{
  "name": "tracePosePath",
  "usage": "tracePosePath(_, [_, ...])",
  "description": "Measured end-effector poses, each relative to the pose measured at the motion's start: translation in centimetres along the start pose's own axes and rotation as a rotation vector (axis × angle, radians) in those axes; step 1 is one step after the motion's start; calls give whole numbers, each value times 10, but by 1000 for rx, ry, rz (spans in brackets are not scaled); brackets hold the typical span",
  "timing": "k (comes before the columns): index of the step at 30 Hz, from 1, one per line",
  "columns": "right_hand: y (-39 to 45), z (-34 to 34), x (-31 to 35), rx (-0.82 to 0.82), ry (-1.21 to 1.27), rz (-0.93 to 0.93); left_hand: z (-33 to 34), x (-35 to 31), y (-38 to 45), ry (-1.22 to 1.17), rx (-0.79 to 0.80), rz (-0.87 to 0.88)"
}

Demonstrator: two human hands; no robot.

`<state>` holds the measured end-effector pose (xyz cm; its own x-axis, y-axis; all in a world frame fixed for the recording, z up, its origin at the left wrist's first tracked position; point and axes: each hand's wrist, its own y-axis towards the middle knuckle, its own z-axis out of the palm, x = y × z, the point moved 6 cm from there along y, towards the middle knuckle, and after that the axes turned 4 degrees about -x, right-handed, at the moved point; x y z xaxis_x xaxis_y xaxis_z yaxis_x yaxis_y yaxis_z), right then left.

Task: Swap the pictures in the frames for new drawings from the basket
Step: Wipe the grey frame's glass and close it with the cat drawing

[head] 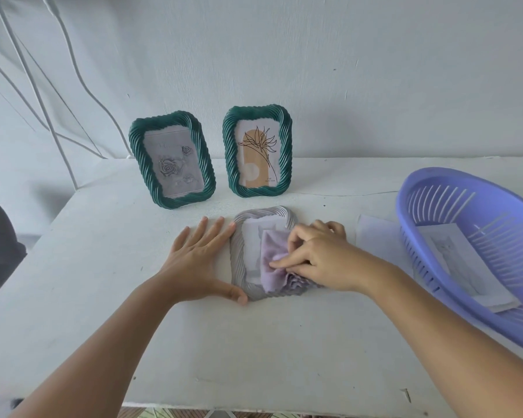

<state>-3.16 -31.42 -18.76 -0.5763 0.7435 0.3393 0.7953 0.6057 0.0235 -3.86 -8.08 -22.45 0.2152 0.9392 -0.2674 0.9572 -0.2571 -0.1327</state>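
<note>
Nearest the camera, two bare forearms are reaching forward over the white table (254,342). The left hand (198,257) is lying flat on the tabletop with its fingers straight and slightly spread; the fingertips and the thumb are touching the left edge of the grey frame (239,254), bracing it. The grey frame is lying flat at the centre of the table, with a pale insert showing inside its ribbed border. The right hand (317,260) is resting over the right half of this frame; its thumb and fingers are curled and pinching a lilac cloth (271,267), which is bunching against the frame's face and lower right corner. Whether the cloth is pressing on glass or on paper is unclear, since the hand is covering that area. To the right, a purple basket (435,188) is sitting on the table, tilted toward the viewer, and is holding a stack of drawings (465,260). A loose white sheet (378,239) is lying flat between the grey frame and the basket. Farther back, two green frames are standing upright near the wall, just beside each other but apart. The left green frame (171,159) is displaying a grey rose drawing, and the right green frame (257,150) is displaying a line-drawn flower over a tan arch. White cables (43,95) are hanging against the wall at far left.
</note>
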Motion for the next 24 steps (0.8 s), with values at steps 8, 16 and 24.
tracePosePath(8, [22,10,6,-173,-3,130,-1,0,0,0,4,0])
tracePosePath(16, [2,-2,-18,-112,20,89,0,1,0,-2,0,2])
tracePosePath(24, [14,14,-7,-263,20,96,-1,0,-1,5,6,8])
